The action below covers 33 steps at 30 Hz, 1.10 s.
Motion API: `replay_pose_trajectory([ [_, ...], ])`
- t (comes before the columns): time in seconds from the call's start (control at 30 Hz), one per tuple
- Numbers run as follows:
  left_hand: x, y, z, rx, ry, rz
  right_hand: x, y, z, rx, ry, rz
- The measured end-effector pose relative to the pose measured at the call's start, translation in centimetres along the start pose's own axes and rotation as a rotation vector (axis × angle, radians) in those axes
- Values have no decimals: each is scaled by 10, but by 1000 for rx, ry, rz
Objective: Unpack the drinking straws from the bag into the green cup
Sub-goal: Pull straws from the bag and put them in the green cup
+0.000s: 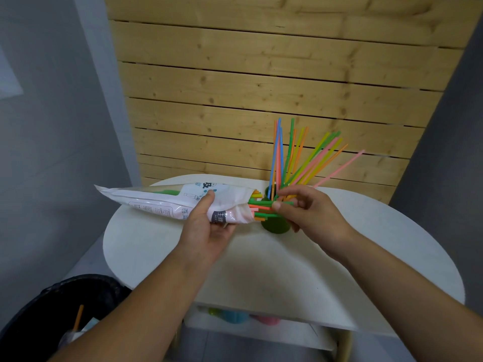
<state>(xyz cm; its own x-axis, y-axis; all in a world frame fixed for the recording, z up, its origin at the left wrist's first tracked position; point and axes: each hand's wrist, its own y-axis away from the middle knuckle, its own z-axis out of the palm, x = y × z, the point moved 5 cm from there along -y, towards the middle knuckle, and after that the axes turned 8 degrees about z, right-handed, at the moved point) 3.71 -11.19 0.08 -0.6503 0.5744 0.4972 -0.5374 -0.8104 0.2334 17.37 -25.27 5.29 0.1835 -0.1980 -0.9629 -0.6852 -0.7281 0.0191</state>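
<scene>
I log: left hand [209, 231] fingers wrap white printed plastic bag [156, 202]; right hand [311, 215] fingers pinch protruding thin green plastic straw [261, 203].

Two arms show, cut off at the near left and near right of the view. The left hand [209, 231] and the right hand [311, 212] are bare, and the wrists [347, 239] behind them are bare as well. The left forearm [146, 296] and the right forearm [405, 280] are bare skin along all the length that shows, broadening toward the near edge. The right thumbnail [276, 205] is short, plain and rounded. The skin looks smooth; finer detail is too blurred to tell.
</scene>
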Motion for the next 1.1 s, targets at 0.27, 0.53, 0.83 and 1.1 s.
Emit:
replay_pose_trajectory([
  [0.27, 1, -1, -2, 20, 9, 1, -7, 0, -7, 77, -3, -43],
  [0.53, 5, -3, -5, 15, 28, 1, 1, -5, -30, 61, -93, 26],
  [0.83, 5, -7, -6, 24, 20, 18, 26, -3, -15, -88, -371, 288],
  [1.1, 5, -6, -5, 39, 50, 10, 31, -1, 17, -56, -403, 309],
])
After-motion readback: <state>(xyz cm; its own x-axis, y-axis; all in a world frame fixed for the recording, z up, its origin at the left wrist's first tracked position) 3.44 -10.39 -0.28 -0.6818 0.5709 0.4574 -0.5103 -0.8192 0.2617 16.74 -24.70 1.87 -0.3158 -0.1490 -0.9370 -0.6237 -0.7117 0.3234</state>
